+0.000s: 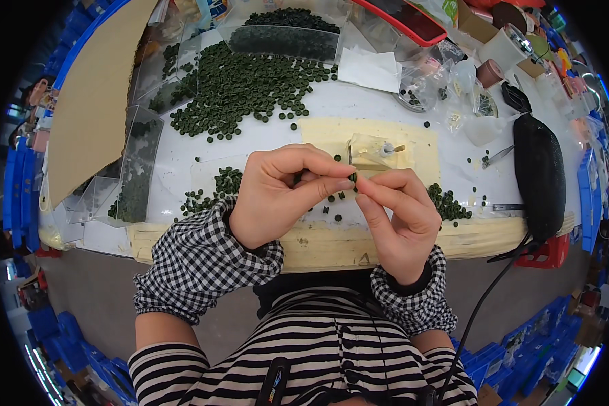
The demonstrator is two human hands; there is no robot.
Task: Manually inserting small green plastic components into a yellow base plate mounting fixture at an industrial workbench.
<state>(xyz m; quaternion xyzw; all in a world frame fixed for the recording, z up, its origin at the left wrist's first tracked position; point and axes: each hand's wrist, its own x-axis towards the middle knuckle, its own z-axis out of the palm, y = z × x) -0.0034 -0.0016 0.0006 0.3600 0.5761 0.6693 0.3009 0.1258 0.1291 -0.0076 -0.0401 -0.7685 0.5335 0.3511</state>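
Fingertips of your left hand [274, 193] pinch one small dark green disc [352, 177] above the white surface [250, 147]; those of your right hand [402, 220] crowd against it, though whether they grip it is unclear. A heap of similar discs [233, 84] spreads beyond your left hand.

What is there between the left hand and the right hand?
In the head view, a small dark green piece is there, where the left hand and right hand come together.

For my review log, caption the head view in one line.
Left hand and right hand meet at a green piece over a white table, a heap of similar pieces beyond.
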